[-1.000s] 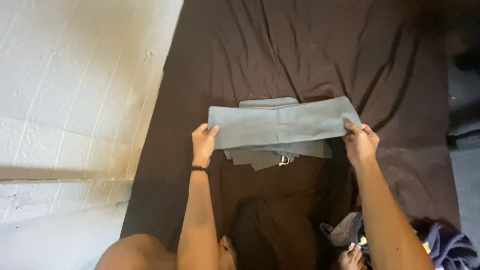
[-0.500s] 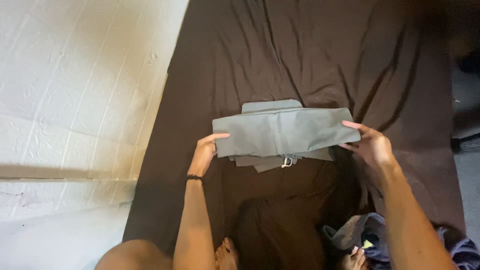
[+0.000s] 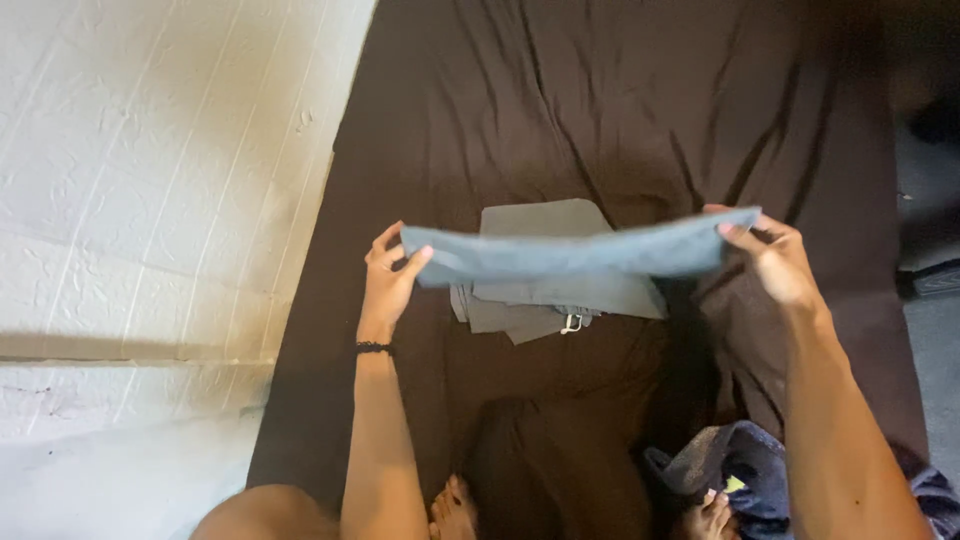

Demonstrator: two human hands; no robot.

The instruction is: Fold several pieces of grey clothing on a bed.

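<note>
**Grey garment held taut above the folded pile on a dark bed**

The left hand (image 3: 388,275) pinches one end of a grey folded garment (image 3: 580,255), thumb and fingers closed on the cloth, a dark band (image 3: 374,347) at the wrist. The right hand (image 3: 775,262) grips the other end the same way, so the piece hangs stretched between them, lifted clear above a pile of grey clothes (image 3: 560,300) lying on the dark brown sheet (image 3: 600,110). A small metal clasp (image 3: 572,323) shows at the pile's near edge. A white panelled wall (image 3: 150,200) runs beside the bed, and a heap of blue cloth (image 3: 735,470) sits near the person's feet.

With only the ends held, the middle could sag and the fold slip open; lowered off-centre, the piece might land askew and drag the stack's top layer with it.

Half a second earlier the garment lay flat on the pile, both hands resting at its edges. Now it is raised and seen nearly edge-on, with the hands spread wider and the pile beneath uncovered.
</note>
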